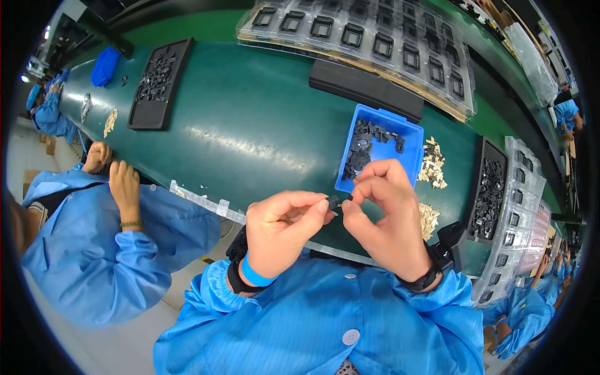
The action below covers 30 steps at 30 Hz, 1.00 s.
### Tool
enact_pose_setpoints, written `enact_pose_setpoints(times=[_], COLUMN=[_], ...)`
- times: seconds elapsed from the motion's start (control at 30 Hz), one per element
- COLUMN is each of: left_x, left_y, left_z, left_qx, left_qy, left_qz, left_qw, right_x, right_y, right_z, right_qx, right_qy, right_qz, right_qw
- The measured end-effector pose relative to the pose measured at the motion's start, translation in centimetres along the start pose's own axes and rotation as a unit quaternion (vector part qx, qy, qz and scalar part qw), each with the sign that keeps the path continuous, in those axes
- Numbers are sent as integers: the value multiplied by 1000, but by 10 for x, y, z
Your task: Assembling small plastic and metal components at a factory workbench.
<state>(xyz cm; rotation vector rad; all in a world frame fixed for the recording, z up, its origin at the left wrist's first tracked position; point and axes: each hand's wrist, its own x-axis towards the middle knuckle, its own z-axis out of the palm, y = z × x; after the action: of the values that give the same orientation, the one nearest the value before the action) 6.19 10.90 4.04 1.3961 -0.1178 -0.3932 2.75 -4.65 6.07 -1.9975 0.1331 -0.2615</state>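
Note:
Just above the table's near edge my two hands meet, fingertips almost touching. My left hand (281, 222) pinches a small black plastic part (334, 202) between thumb and fingers, the part sticking out to the right. With thumb and forefinger together, my right hand (389, 219) is at that part's right end; a tiny pale bit shows at its fingertips, too small to name. Right behind my right hand is a blue bin (350, 119) holding many small black plastic parts (360, 150). Two piles of small cream-coloured pieces (432, 164) lie to its right, the nearer one partly behind my hand.
A black tray of small dark parts (492, 190) lies right, beside clear trays of black frames (514, 219). More frame trays (350, 34) stand at the back behind a long black box (365, 89). Far left are another black tray (134, 119) and a co-worker's hands (125, 187).

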Motion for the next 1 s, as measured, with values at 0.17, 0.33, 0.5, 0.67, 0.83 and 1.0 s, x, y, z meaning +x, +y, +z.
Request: enact_pose_setpoints(times=[0.17,0.33,0.5,0.67,0.83,1.0], left_x=[-1,-1,-1,-1,0,-1], left_y=[-2,-5,-8,-8,-7,-5], left_z=[-4,-8,-11,-11,-11,-9], left_qx=[21,32,37,27,26,29], left_qy=[-2,-3,-2,-8,-10,-7], left_qz=[12,20,27,26,23,16], left_qw=[1000,999,999,999,999,999], right_x=[0,1,3,3,4,4], right_y=[-4,-4,-5,-4,-6,-6], right_z=[3,6,7,8,7,7], right_qx=[-2,-16,-44,-42,-56,-54], right_qy=[-14,-15,-22,-22,-31,-30], right_qz=[9,11,-5,-1,-4,0], right_qw=[1000,1000,999,999,998,998])
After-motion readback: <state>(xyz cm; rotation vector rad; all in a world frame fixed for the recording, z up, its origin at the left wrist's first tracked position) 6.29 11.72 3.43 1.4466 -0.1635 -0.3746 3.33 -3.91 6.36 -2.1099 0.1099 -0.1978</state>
